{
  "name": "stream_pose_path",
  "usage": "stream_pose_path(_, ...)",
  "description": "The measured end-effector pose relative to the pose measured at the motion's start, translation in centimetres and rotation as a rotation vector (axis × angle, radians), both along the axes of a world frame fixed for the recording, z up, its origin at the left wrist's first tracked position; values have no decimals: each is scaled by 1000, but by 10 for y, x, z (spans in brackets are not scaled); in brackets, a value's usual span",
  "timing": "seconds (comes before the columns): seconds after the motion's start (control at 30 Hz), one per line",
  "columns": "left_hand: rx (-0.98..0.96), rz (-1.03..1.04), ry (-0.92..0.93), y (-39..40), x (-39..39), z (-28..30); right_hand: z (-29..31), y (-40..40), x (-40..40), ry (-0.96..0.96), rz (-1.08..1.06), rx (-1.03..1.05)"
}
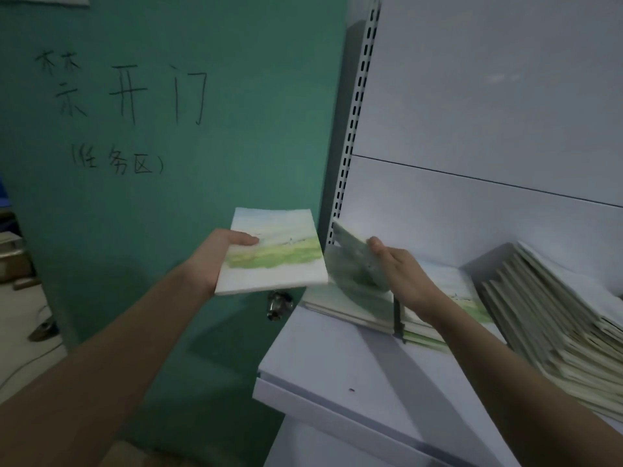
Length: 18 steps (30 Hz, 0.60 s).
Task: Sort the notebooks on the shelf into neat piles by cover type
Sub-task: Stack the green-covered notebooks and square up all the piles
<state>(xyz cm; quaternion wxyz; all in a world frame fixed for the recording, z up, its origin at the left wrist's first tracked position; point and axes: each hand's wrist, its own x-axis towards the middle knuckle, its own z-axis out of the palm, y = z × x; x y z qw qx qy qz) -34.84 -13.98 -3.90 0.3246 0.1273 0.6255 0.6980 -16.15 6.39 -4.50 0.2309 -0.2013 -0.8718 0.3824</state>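
The left hand (pixel 215 256) grips a small stack of notebooks (pixel 273 252) by its left edge, thumb curled over the top cover, holding it in the air to the left of the shelf (pixel 337 362), in front of a green door (pixel 168 163). The top cover shows a painted landscape — pale sky above, a green field below. The right hand (pixel 401 274) is over the left end of the shelf, fingers and thumb pinching a blurred notebook (pixel 354 254) whose greenish cover stands tilted, its far corner raised toward the slotted upright (pixel 354 112) of the shelf. Under that hand a low flat pile (pixel 354 305) of notebooks lies on the white shelf board, the top one with the same landscape cover, and a thin dark divider (pixel 397 318) stands at the pile's front edge. Further right a big heap of notebooks (pixel 553 315) leans and slides in a slanted fan — pale covers, edges uneven. The green door carries handwritten black characters (pixel 124 92), and its metal knob (pixel 279 304) shows just below the held stack.
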Motion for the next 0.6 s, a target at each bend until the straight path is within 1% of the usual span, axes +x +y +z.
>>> stream_pose_path(0.07, -44, -39, -3, 1, 0, -5, 2, 1, 1, 53, -19, -59)
stream_pose_path(0.17, -88, -72, -30, 9, 2, -16, 0, -11, -4, 27, 2, 38)
stream_pose_path(0.23, -33, -77, -72, 16, 2, -24, -5, -26, -6, -13, 76, 145)
stream_pose_path(0.3, -5, -113, -114, 20, -2, -29, -16, -38, -9, -125, 214, 309)
stream_pose_path(0.37, -44, -183, -104, 20, -4, -31, -27, -45, -9, -255, 307, 430)
stream_pose_path(0.43, -131, -233, -54, 17, 0, -28, -33, -47, -8, -317, 322, 462)
stream_pose_path(0.5, -198, -229, -18, 15, 2, -27, -33, -49, -7, -316, 325, 460)
stream_pose_path(0.6, -221, -234, 8, 14, 4, -24, -28, -52, -8, -337, 339, 461)
